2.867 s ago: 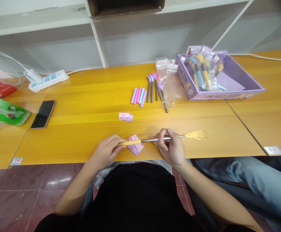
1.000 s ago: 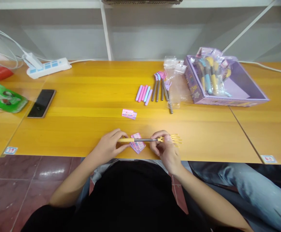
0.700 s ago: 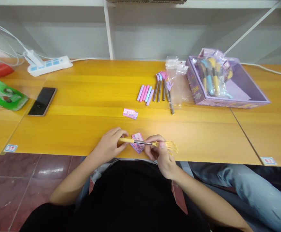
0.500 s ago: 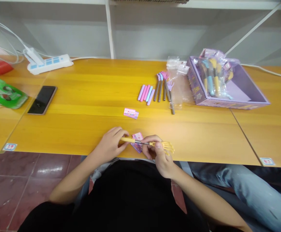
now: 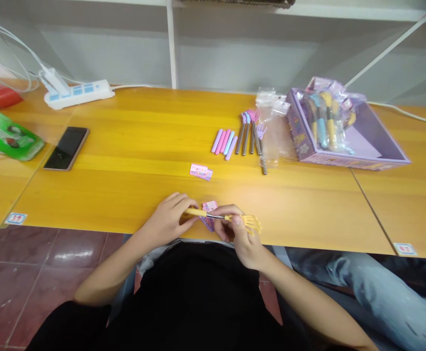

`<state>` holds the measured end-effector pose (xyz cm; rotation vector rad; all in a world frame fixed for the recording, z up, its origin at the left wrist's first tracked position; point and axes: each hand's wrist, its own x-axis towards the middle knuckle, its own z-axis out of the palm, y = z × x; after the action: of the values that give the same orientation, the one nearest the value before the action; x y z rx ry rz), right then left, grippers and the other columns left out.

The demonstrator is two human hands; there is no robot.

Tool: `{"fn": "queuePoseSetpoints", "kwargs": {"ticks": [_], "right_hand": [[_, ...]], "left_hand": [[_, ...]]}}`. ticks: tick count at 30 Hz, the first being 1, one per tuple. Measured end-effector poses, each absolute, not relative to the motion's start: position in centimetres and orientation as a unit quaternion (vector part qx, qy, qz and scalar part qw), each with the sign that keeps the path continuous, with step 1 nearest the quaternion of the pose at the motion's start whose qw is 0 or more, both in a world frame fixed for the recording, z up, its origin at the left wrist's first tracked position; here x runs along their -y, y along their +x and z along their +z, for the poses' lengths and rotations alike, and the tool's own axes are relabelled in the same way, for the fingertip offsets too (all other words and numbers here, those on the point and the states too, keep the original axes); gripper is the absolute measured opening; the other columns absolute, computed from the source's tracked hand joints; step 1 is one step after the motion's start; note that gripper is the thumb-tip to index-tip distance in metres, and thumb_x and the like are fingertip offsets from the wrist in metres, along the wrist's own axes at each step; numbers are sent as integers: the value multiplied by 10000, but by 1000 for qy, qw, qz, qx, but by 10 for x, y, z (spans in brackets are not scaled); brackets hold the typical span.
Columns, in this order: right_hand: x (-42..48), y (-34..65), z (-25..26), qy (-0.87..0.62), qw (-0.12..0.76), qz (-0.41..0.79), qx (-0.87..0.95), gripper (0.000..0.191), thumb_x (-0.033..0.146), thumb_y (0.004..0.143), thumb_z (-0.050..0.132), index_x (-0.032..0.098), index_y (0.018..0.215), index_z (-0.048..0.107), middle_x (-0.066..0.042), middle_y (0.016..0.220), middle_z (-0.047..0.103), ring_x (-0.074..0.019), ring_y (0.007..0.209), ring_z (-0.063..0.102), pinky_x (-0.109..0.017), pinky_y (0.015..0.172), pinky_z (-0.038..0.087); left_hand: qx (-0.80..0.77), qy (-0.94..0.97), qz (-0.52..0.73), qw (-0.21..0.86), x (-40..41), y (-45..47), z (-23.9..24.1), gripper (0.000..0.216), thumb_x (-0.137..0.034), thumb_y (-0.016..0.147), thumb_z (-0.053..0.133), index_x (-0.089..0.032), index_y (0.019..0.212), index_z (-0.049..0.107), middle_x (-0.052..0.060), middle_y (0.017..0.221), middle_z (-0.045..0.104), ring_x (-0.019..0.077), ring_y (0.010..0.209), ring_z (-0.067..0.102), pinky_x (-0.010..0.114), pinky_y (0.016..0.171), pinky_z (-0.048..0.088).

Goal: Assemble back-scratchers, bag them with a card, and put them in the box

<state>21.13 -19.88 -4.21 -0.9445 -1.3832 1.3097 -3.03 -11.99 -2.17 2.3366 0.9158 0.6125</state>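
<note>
- While the left hand (image 5: 169, 218) grips the yellow scratcher (image 5: 220, 217) by its handle (image 5: 197, 212), the right hand (image 5: 242, 239) pinches its head (image 5: 253, 224).
- That one looks joined.
- Loose handles (image 5: 225, 141) and bare rods (image 5: 246, 139) lie separate.

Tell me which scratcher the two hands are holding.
The yellow scratcher: left hand on its handle, right hand at its head. The handleless ones lie on the table; the bagged ones sit in the box.

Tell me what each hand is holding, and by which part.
A back scratcher: the left hand holds its yellow handle, the right hand the base of its claw.
</note>
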Motion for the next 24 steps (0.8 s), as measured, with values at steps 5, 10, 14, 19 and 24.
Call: {"fn": "queuePoseSetpoints", "kwargs": {"ticks": [5, 10, 14, 19, 24], "right_hand": [[194, 219, -39, -402, 466, 550, 564, 480, 540, 1187, 323, 242, 1392, 638, 42, 700, 485, -157, 609, 445, -333, 673, 442], [186, 240, -25, -457, 501, 482, 554, 271, 462, 1121, 596, 261, 1263, 708, 38, 714, 573, -138, 580, 516, -299, 613, 462], [183, 261, -17, -471, 446, 282, 706, 166, 280, 1092, 645, 268, 1216, 755, -75, 1069, 757, -209, 893, 728, -364, 789, 587], [184, 268, -14, -439, 317, 62, 838, 317, 156, 1098, 564, 230, 1360, 727, -118, 1142, 773, -262, 1010, 700, -434, 880, 589], [184, 267, -19, -454, 256, -42, 852, 380, 115, 1096, 522, 216, 1405, 719, -133, 1133, 742, -274, 1024, 655, -428, 873, 527]], "left_hand": [[-321, 871, 222, 297, 119, -33, -19, 220, -407, 1131, 579, -230, 1196, 692, 54, 1066, 730, 211, 975, 661, 353, 888, 518], [-334, 873, 284, 216, 119, -36, -22, 283, -376, 1166, 490, -206, 1182, 716, 63, 989, 750, 206, 900, 636, 356, 860, 512], [-332, 898, 250, 142, 121, -37, -20, 269, -387, 1158, 511, -209, 1200, 709, 72, 1041, 761, 221, 934, 651, 378, 884, 520], [-306, 934, 175, 55, 126, -33, -12, 347, -381, 1179, 434, -201, 1345, 680, 67, 1001, 707, 218, 886, 642, 351, 789, 500], [-286, 948, 140, 6, 124, -37, -8, 301, -352, 1172, 463, -186, 1285, 687, 65, 980, 701, 218, 870, 608, 357, 772, 480]]}}
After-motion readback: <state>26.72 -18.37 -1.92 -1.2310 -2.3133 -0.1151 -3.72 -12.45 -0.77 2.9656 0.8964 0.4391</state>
